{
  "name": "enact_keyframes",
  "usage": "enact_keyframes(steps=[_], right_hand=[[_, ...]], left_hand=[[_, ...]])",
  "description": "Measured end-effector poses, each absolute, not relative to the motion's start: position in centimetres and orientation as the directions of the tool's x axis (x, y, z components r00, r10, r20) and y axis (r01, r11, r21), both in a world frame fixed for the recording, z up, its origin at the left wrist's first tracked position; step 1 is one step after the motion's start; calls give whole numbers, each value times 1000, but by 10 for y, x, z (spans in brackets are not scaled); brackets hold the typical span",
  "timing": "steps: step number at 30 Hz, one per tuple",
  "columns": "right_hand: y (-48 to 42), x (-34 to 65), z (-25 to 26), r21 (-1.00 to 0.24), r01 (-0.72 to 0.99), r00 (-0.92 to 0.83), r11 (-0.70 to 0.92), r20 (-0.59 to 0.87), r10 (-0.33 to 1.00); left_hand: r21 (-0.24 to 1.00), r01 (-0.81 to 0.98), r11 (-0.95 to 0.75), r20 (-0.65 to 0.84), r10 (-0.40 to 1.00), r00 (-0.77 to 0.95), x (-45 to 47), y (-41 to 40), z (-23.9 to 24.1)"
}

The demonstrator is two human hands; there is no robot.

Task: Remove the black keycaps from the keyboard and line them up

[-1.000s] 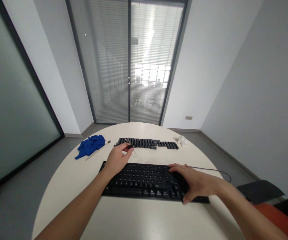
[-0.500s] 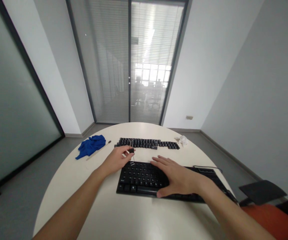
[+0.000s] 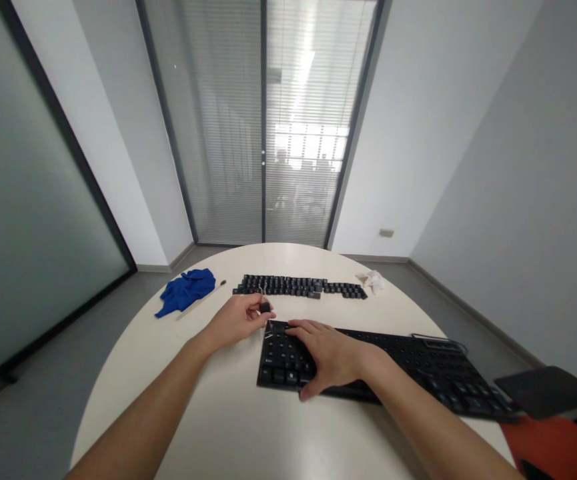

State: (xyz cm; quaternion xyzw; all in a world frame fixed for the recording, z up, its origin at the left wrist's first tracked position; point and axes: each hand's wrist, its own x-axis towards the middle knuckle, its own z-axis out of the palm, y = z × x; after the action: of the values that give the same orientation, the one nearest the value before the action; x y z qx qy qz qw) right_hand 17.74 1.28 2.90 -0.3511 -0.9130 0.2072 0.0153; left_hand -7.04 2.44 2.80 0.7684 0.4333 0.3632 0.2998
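Note:
A black computer keyboard [image 3: 398, 360] lies slantwise across the round table, with its left end between my hands. My right hand [image 3: 331, 353] spans this left part, thumb at the front edge and fingers near the back edge. It grips the keyboard from above. Just off the keyboard's back left corner, my left hand [image 3: 241, 317] pinches a small black keycap puller [image 3: 265, 307] with thin wire ends. The puller is apart from the keys. Behind it stands a row block of loose black keycaps [image 3: 288, 285] on the table.
A blue cloth [image 3: 185, 291] and a thin brush [image 3: 201, 301] lie at the back left of the white table [image 3: 208, 413]. Crumpled white tissue [image 3: 374, 280] is at the back right. A red chair [image 3: 548, 447] stands beyond the right edge, close to the keyboard's right end.
The keyboard has shifted to the right and turned, its right end swinging towards me. My right hand now sits closer to its left end. The puller in my left hand is slightly lower.

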Motion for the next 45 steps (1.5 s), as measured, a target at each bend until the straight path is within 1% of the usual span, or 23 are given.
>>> enact_keyframes(steps=[4,12,15,18,21,24,28,31,33,35,38,40,45], right_hand=[[16,194,29,-377,682,-711,626,-142,689],[18,215,8,-396,656,-717,643,-60,695],[16,210,12,-415,618,-732,668,6,681],[13,200,18,-461,547,-745,699,112,658],[11,193,19,-468,497,-767,731,157,623],[10,189,15,-494,510,-724,704,194,662],[12,182,6,-541,528,-624,654,275,731],[13,178,0,-529,543,-594,652,307,744],[13,177,-1,-522,563,-572,641,314,758],[12,177,0,-516,574,-562,636,317,764],[11,177,3,-513,571,-574,642,310,758],[11,178,4,-517,562,-579,646,312,753],[12,177,2,-525,560,-575,641,312,757]], left_hand=[[803,425,-417,272,892,361,-60,22,23],[826,418,-378,255,912,320,-34,12,20],[843,407,-351,241,924,299,-30,10,21],[864,377,-333,212,921,327,-29,9,22],[872,373,-316,188,921,340,-31,12,21],[872,383,-303,201,937,284,-31,14,17],[831,461,-311,229,947,226,-24,12,12],[742,561,-368,290,930,227,-19,7,14],[696,593,-406,316,914,255,-18,5,18],[709,557,-432,312,901,302,-19,5,22],[792,430,-433,263,878,400,-22,5,27],[835,373,-405,230,872,433,-24,6,27],[912,279,-301,155,883,443,-27,9,23]])
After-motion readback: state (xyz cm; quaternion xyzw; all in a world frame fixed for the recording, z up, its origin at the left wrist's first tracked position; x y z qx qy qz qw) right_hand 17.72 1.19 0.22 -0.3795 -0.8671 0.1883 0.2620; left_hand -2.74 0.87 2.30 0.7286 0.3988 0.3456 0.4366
